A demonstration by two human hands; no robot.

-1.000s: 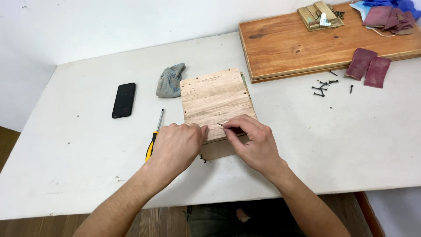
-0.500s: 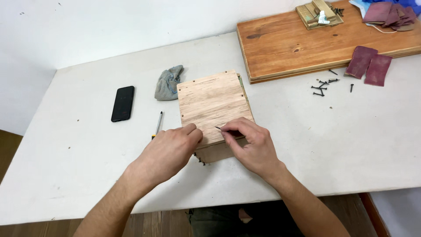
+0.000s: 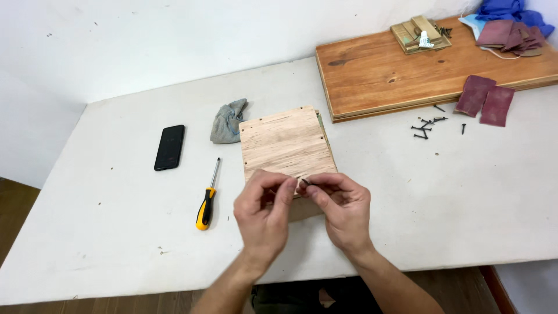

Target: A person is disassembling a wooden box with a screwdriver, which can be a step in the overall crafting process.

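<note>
Your left hand (image 3: 264,212) and right hand (image 3: 343,206) meet over the near edge of the pale wooden box (image 3: 286,145), fingertips drawn together and pinching a small dark screw (image 3: 304,181) between them. The box lies flat on the white table (image 3: 116,232), near its middle. To its left lies a yellow-handled screwdriver (image 3: 207,197), with a black phone (image 3: 170,147) further left. A grey rag (image 3: 226,121) touches the box's far left corner. Loose screws (image 3: 427,125) lie scattered to the right, near a brown board (image 3: 407,75).
</note>
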